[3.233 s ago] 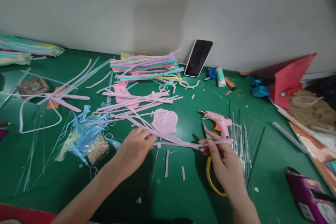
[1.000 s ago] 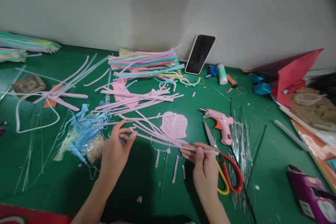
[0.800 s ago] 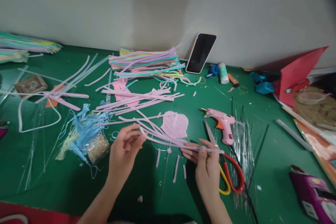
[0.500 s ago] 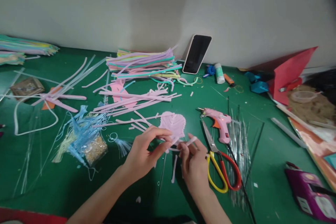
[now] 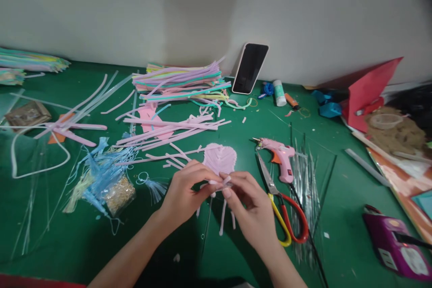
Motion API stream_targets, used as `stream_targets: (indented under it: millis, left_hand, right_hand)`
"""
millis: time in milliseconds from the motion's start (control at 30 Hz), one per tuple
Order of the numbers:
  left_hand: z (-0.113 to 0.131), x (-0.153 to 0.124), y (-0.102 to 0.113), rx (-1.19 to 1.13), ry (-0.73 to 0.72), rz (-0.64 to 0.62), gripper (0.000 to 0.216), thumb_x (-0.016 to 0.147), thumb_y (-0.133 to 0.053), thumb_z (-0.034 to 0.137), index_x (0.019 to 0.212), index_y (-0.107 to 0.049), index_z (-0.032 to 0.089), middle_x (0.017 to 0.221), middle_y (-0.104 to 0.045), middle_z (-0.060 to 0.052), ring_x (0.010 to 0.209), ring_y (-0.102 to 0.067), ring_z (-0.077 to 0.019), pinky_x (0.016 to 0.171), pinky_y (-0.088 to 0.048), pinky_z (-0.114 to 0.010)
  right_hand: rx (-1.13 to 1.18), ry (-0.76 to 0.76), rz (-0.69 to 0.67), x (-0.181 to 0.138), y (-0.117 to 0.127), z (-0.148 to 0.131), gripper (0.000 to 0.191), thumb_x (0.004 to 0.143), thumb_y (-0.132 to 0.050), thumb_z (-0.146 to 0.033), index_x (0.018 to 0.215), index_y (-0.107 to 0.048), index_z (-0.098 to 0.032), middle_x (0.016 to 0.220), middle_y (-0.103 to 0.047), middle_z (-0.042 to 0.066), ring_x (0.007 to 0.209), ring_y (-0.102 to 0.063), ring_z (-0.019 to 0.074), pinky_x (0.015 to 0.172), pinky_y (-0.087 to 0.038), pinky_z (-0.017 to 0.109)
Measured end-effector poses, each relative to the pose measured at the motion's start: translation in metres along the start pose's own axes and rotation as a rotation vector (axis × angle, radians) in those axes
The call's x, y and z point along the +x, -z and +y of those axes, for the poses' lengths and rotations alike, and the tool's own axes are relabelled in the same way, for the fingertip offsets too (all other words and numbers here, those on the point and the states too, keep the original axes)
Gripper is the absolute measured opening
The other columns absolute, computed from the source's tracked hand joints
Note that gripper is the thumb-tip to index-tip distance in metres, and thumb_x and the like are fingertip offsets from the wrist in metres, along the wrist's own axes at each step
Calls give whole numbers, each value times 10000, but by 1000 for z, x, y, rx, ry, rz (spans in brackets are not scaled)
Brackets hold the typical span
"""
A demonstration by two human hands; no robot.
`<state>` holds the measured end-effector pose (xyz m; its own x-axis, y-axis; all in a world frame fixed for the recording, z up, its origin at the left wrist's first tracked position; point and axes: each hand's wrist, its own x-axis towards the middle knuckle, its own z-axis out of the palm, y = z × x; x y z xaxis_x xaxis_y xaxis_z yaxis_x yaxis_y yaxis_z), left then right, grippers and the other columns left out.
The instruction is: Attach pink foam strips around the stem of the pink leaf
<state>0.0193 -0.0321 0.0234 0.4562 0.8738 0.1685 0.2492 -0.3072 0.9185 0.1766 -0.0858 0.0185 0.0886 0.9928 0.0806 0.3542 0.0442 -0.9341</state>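
My left hand (image 5: 184,191) and my right hand (image 5: 249,209) meet low in the middle over the green table (image 5: 84,234). Both pinch a thin pink pipe cleaner (image 5: 219,183) that is bent between the fingertips. Just behind them lies a pink heart-shaped piece (image 5: 220,158) of pipe cleaners. Short pink cut pieces (image 5: 222,218) rest on the table under my hands. Scissors (image 5: 281,209) with red and yellow handles lie right of my right hand, and a pink glue gun (image 5: 278,155) sits behind them.
Loose pink pipe cleaners (image 5: 168,128) and a pastel stack (image 5: 178,83) fill the middle back. A phone (image 5: 249,68) leans on the wall. Blue tassels (image 5: 101,171) lie at left, clear wires (image 5: 303,175) at right, a purple device (image 5: 393,243) at the right front.
Both hands came together from about a pipe cleaner's length apart. The long straight pink pipe cleaner is now bent up short between the fingertips. The scissors, held 3.2 s ago, lie on the table.
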Motion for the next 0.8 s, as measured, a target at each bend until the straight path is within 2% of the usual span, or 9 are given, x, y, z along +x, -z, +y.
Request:
stream_targets:
  millis: [100, 200, 267, 333, 433, 567, 667, 733, 800]
  left_hand:
    - [3, -1, 4, -17, -18, -34, 82, 873, -621, 234, 843, -697, 220, 819, -693, -19, 809, -622, -158, 771, -463, -290]
    - [2, -5, 20, -77, 49, -49, 79, 881, -607, 246, 858, -677, 219, 943, -697, -39, 926, -635, -171, 832, -481, -297]
    - [-1, -10, 34, -171, 170, -80, 97, 906, -568, 275, 880, -640, 214, 1017, -697, -53, 994, -637, -183, 879, -490, -316]
    - [-4, -15, 47, -279, 307, -153, 129, 929, -523, 313, 897, -591, 209, 993, -705, -59, 963, -657, -186, 866, -511, -329]
    - [-6, -18, 54, -299, 394, -273, 164, 949, -480, 343, 915, -557, 202, 932, -697, -48, 937, -664, -180, 836, -524, -316]
    - [4, -8, 49, 26, 295, -355, 162, 934, -510, 345, 965, -599, 212, 961, -671, -22, 891, -638, -156, 754, -494, -253]
    - [14, 5, 50, 234, 182, -251, 179, 944, -491, 343, 964, -619, 220, 937, -664, -4, 839, -613, -137, 712, -453, -234]
    - [17, 14, 54, 297, 160, -224, 206, 953, -472, 358, 981, -628, 226, 928, -660, 3, 798, -603, -126, 675, -434, -223]
    - [14, 21, 56, 325, 152, -335, 216, 924, -527, 396, 1027, -646, 249, 923, -660, 13, 746, -595, -117, 625, -417, -215]
  right_hand:
    - [180, -120, 40, 7, 8, 1, 143, 836, -648, -339, 840, -717, -214, 821, -655, 43, 609, -617, 135, 481, -496, 235]
    - [308, -257, 82, 10, 20, 10, 167, 810, -677, -363, 808, -695, -197, 689, -662, 13, 509, -597, 120, 458, -503, 231]
    - [376, -345, 97, 7, 28, 18, 179, 803, -690, -370, 832, -681, -193, 665, -676, 9, 546, -638, 135, 507, -543, 237]
    - [434, -418, 90, 4, 34, 25, 204, 798, -699, -383, 850, -664, -189, 739, -708, 28, 633, -685, 156, 573, -576, 251]
    - [510, -502, 55, 0, 35, 28, 242, 794, -702, -416, 815, -617, -191, 800, -727, 38, 714, -716, 168, 652, -592, 255]
    - [557, -497, 27, 2, 26, 22, 278, 792, -705, -431, 764, -556, -198, 791, -733, 22, 727, -726, 158, 696, -594, 252]
    - [559, -448, -8, 5, 20, 15, 275, 797, -701, -425, 773, -543, -201, 806, -734, 24, 718, -726, 164, 682, -602, 272]
    - [555, -430, -38, 6, 17, 14, 266, 808, -687, -428, 786, -553, -200, 810, -728, 27, 727, -725, 169, 676, -603, 280]
    - [544, -431, -55, 6, 17, 14, 255, 816, -679, -424, 793, -566, -196, 806, -718, 28, 731, -721, 167, 676, -599, 277]
